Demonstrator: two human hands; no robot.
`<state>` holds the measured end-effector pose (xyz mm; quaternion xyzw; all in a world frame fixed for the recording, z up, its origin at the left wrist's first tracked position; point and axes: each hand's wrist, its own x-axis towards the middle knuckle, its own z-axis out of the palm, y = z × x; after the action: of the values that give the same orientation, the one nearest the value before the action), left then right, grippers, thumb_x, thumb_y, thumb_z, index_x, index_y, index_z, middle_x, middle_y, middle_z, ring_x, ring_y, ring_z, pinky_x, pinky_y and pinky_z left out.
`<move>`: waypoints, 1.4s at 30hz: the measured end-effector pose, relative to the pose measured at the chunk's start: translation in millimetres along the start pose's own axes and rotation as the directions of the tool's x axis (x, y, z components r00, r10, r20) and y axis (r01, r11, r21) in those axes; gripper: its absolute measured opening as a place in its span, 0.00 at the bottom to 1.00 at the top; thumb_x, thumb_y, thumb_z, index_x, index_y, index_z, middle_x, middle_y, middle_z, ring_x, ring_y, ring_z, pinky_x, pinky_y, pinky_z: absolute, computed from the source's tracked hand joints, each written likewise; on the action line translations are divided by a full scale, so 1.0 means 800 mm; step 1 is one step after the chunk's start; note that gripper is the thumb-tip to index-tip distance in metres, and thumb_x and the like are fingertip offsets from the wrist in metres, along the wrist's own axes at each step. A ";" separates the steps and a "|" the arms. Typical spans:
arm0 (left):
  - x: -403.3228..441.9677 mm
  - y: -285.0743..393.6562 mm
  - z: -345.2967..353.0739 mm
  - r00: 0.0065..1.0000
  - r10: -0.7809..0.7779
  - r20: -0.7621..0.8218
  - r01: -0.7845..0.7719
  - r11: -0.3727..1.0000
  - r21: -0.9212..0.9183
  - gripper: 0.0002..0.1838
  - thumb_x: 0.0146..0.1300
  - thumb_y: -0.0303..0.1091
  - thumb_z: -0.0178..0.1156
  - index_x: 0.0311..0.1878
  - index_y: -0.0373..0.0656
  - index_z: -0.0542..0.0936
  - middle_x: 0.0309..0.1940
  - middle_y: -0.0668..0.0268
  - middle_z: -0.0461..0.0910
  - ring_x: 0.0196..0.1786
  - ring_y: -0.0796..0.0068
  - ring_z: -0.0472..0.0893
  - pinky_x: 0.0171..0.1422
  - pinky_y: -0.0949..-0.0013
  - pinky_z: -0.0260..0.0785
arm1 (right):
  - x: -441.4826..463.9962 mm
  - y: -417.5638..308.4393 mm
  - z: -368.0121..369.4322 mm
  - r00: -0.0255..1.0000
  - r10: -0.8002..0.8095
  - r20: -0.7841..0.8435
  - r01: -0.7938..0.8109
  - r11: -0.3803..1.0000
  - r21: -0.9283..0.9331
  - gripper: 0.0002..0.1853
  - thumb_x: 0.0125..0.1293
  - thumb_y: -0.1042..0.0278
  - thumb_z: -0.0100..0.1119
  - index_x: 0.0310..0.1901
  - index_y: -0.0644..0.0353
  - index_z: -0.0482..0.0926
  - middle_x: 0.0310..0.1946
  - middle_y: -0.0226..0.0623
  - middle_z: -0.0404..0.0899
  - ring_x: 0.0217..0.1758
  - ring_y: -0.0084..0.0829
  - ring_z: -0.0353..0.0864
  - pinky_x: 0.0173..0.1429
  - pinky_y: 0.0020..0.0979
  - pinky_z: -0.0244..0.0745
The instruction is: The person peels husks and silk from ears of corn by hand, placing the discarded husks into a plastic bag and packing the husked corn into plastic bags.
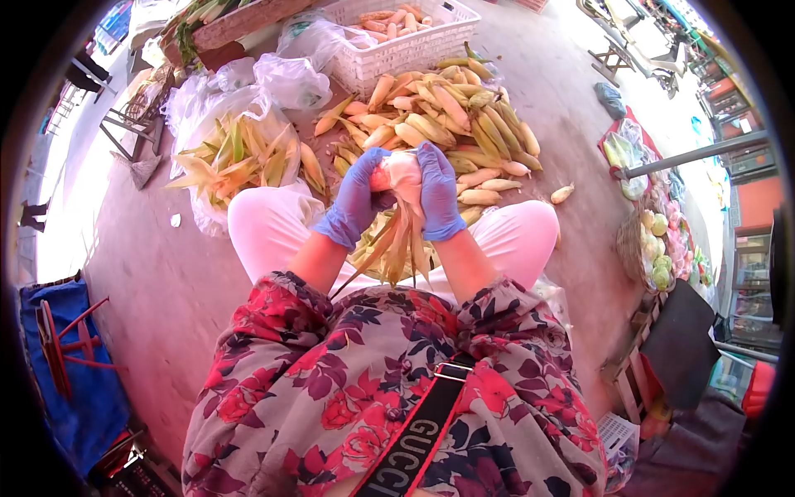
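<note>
Between my knees, an ear of corn [399, 176] is held up in both hands, its pale husk peeled back and hanging in long strips toward my lap. My left hand [354, 200], in a blue-purple glove, is closed on its left side. My right hand [440, 195], gloved the same way, grips the right side near the top. Loose husks [385, 257] lie below the hands. Just beyond is a heap of corn ears still in their husks [489, 124]. The ear's far side is hidden from me.
A white plastic crate [360, 66] holding peeled ears stands behind the heap. At left, a plastic bag [199, 116] carries stripped husks [240, 157]. A small stool [132, 132] stands farther left, a blue cloth [74, 364] lower left. Bagged vegetables [662, 269] line the right.
</note>
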<state>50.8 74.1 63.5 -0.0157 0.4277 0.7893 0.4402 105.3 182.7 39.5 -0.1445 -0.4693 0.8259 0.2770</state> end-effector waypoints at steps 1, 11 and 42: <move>-0.001 0.000 -0.002 0.999 -0.010 0.031 0.011 0.999 -0.031 0.12 0.61 0.49 0.51 0.38 0.53 0.75 0.26 0.75 0.74 0.22 0.85 0.70 0.19 0.82 0.57 | 0.000 -0.007 0.002 0.997 0.080 -0.001 -0.079 0.995 0.053 0.11 0.69 0.64 0.48 0.34 0.61 0.76 0.29 0.28 0.75 0.30 0.19 0.74 0.34 0.23 0.71; 0.029 -0.011 -0.031 0.986 0.040 -0.160 -0.002 0.973 0.232 0.20 0.63 0.54 0.48 0.34 0.46 0.75 0.25 0.68 0.76 0.17 0.81 0.71 0.18 0.80 0.57 | 0.018 -0.032 -0.007 0.829 -0.378 0.411 0.521 0.256 -0.814 0.32 0.49 0.45 0.66 0.50 0.60 0.71 0.42 0.46 0.74 0.43 0.40 0.75 0.48 0.34 0.68; 0.016 -0.003 -0.055 0.692 -0.003 0.722 -0.599 -0.561 0.572 0.14 0.41 0.44 0.64 0.20 0.43 0.76 0.17 0.57 0.76 0.20 0.56 0.78 0.26 0.59 0.71 | 0.000 -0.010 -0.020 0.560 0.639 0.528 0.641 0.070 -0.765 0.14 0.48 0.51 0.58 0.29 0.51 0.80 0.29 0.44 0.80 0.34 0.47 0.79 0.40 0.39 0.74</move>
<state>29.2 53.0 28.8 0.6452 0.7495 0.1476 0.0082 115.7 197.3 37.9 0.1179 -0.9566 0.2111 -0.1625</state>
